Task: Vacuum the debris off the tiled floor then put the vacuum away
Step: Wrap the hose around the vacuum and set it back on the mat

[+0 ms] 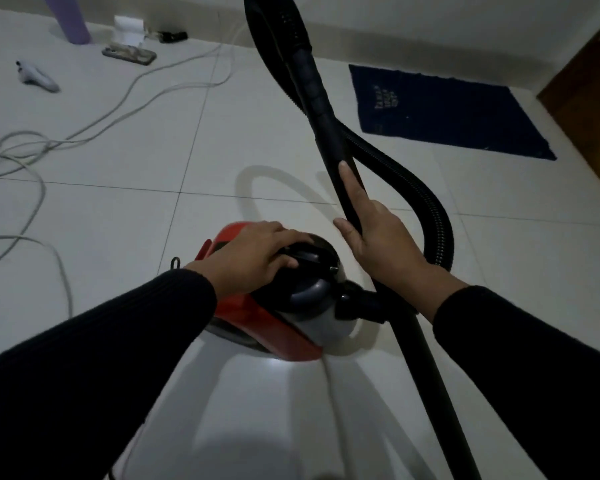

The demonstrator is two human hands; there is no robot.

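Tiled floor [118, 209] looks clear. Left hand [253, 258] closes on the vacuum [291, 317] handle; right hand [378, 237] wraps the wand [329, 133]. Lift level (loose cord [32, 202] nearby).

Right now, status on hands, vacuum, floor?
Left hand gripping the vacuum body handle. Right hand holding the black wand. White cable loose on the tiles, left; blue mat ahead.

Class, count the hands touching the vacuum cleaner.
2: the left hand rests on the vacuum's body; the right hand grips the black wand.
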